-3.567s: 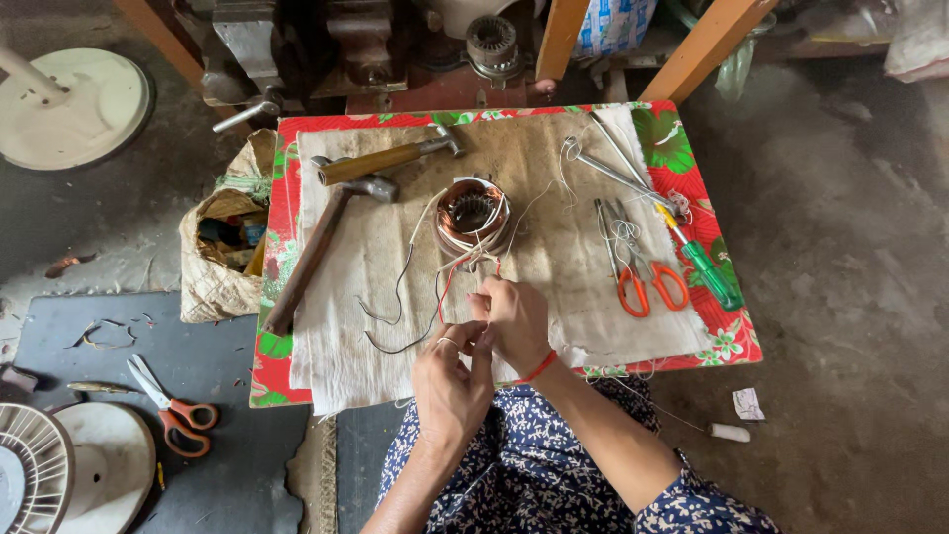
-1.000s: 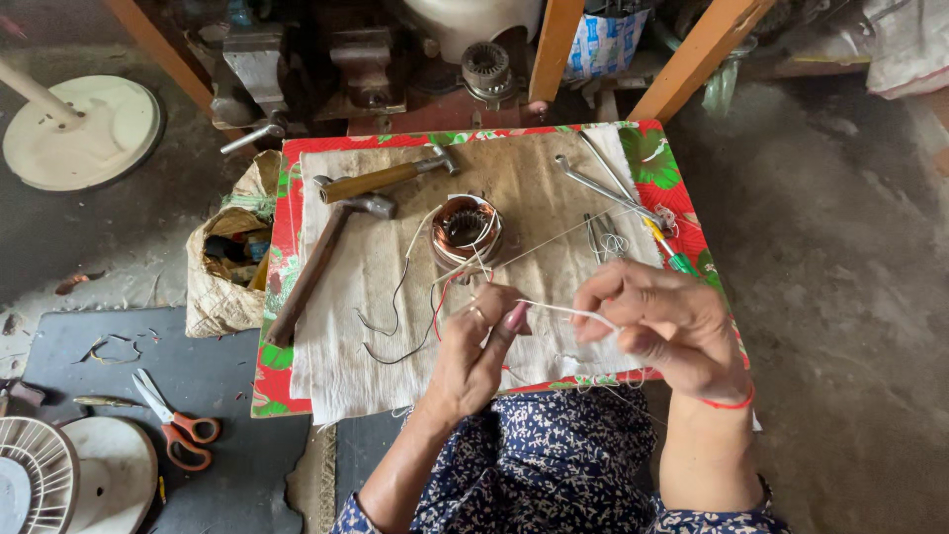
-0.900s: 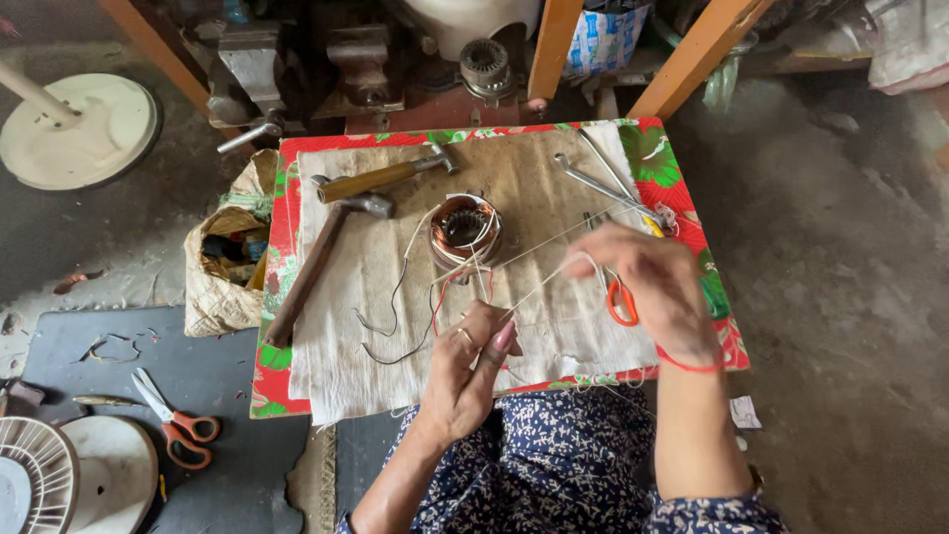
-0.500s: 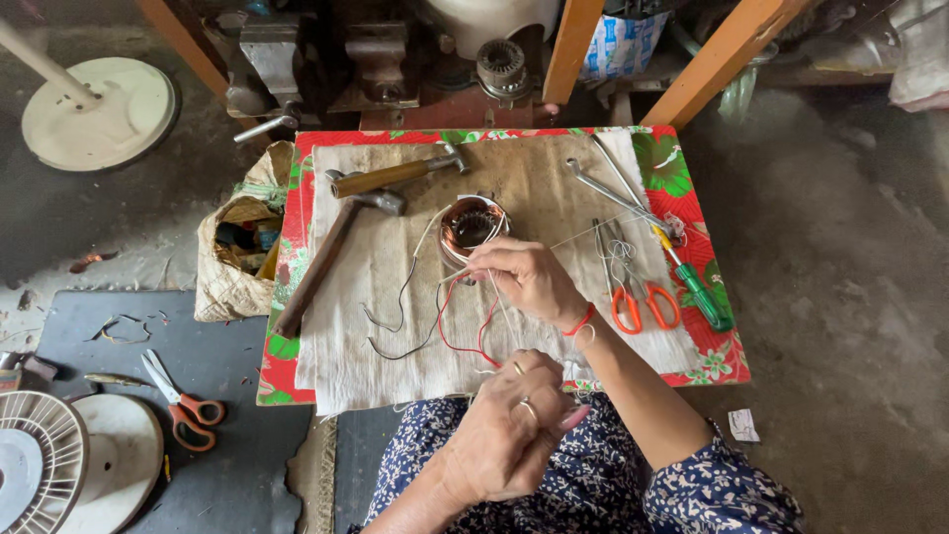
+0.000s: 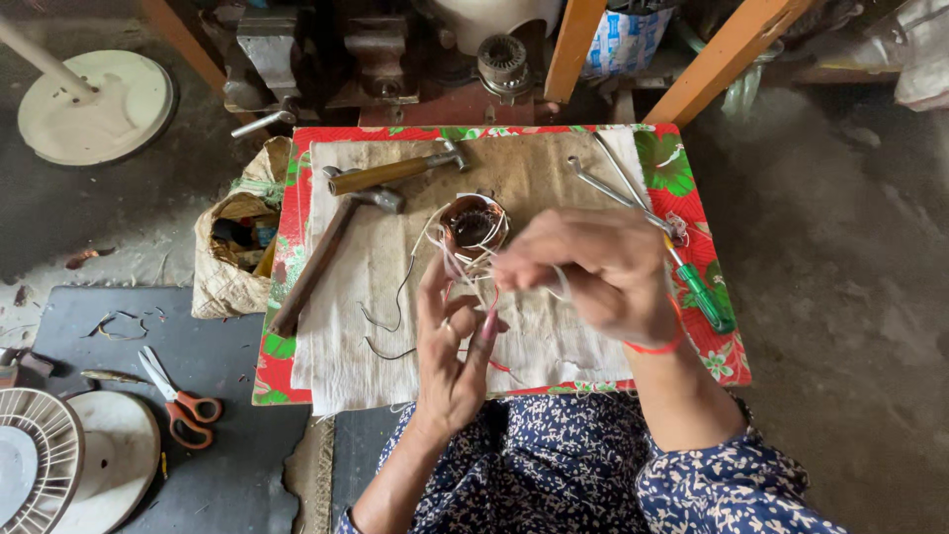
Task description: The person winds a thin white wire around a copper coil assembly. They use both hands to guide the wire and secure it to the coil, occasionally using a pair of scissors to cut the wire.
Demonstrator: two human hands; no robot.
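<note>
Two hands meet over the middle of the cloth-covered board (image 5: 554, 168), both busy with the loose leads of a copper-wound coil (image 5: 473, 223) that lies just beyond the fingertips. The left hand (image 5: 453, 346) is raised with its fingers half curled, and thin white wires (image 5: 465, 267) run up between them from the coil; it seems to keep the strands gathered and taut rather than clamp them hard. The right hand (image 5: 593, 272) hovers just beside and slightly above it, blurred, with fingertips drawn together as if pinching a strand, though I cannot tell exactly what sits in that pinch. A dark wire (image 5: 395, 302) trails loose to the outer side of the left hand. Tools lie within reach but clear of the wiring: two hammers (image 5: 336, 247) beyond and outward of the left hand, a wrench (image 5: 603, 186) and a green-handled screwdriver (image 5: 704, 297) on the far side of the right hand. Orange-handled scissors (image 5: 183, 405) rest on the floor mat (image 5: 99, 326), well apart, beside a fan guard (image 5: 40, 465).
</note>
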